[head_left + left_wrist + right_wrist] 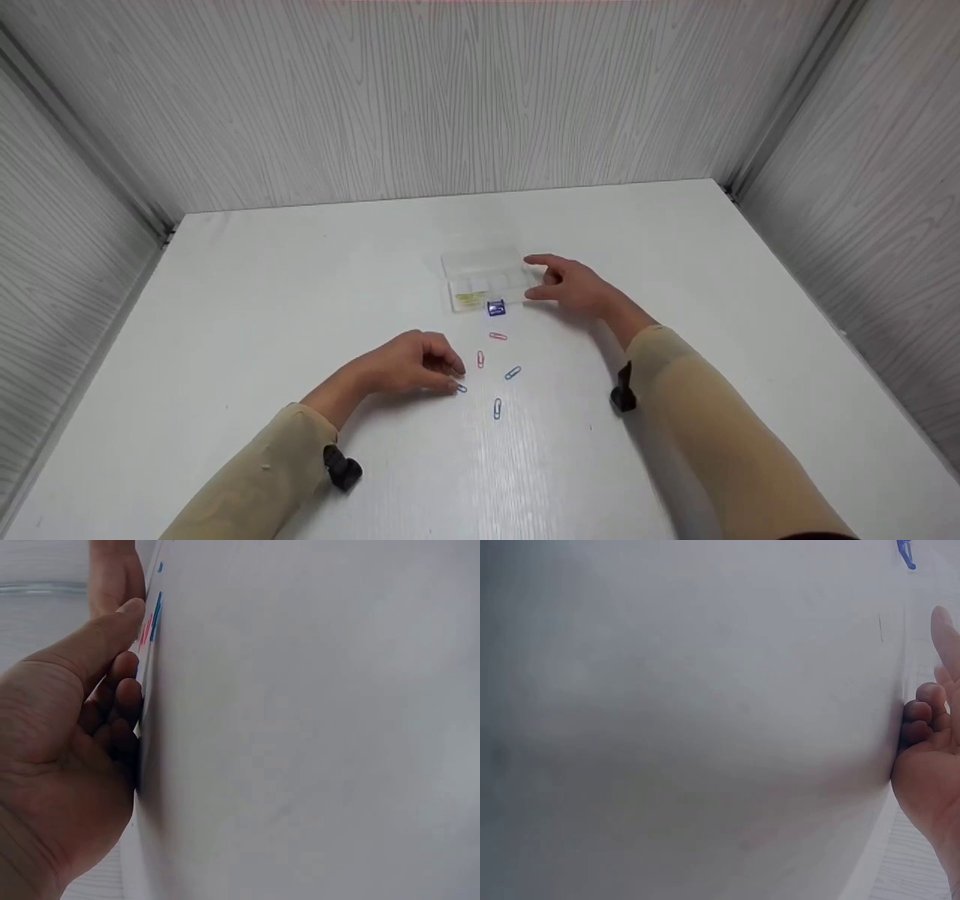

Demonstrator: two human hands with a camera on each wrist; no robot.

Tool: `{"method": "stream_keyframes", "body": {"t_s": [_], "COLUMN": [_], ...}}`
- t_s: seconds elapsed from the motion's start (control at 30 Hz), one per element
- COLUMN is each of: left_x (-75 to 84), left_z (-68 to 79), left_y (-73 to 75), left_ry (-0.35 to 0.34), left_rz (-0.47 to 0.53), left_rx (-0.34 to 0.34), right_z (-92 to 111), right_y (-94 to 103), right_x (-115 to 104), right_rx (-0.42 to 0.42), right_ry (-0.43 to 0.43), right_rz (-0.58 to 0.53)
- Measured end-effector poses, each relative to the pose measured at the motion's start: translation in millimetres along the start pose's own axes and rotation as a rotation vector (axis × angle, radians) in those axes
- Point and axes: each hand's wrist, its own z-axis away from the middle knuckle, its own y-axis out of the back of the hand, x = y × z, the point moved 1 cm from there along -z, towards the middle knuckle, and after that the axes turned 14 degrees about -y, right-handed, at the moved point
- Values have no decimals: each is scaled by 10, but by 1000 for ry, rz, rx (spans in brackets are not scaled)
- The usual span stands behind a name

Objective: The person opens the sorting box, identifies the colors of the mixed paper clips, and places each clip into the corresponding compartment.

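A clear plastic compartment box [491, 283] stands with its lid [480, 262] raised at the back. Yellow paper clips [470, 298] lie in its left front compartment. My right hand [577, 289] holds the box's right end between thumb and forefinger, its other fingers curled under. Nearer me, my left hand [412, 364] rests on its side on the table, thumb tip at a blue paper clip [462, 388], a gap between thumb and forefinger. To its right lie two red paper clips, one upright [481, 359] and one crosswise [498, 336], and two more blue paper clips [513, 373].
A small purple-blue piece [496, 307] sits at the box's front edge. The white table [300, 262] is bounded by a wood-grain panel [450, 97] behind and panels on both sides. Each sleeve carries a black wrist device [343, 469].
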Motion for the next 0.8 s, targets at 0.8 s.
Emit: {"method": "stream_keyframes", "body": {"t_s": [0.8], "left_x": [-19], "left_z": [-7], "left_y": [-33], "left_ry": [-45], "left_rz": [-73], "left_rx": [-9], "right_z": [-41], "right_y": [-8], "right_x": [23], "right_rx": [-7], "right_ry": [2], "right_rz": [-3]}}
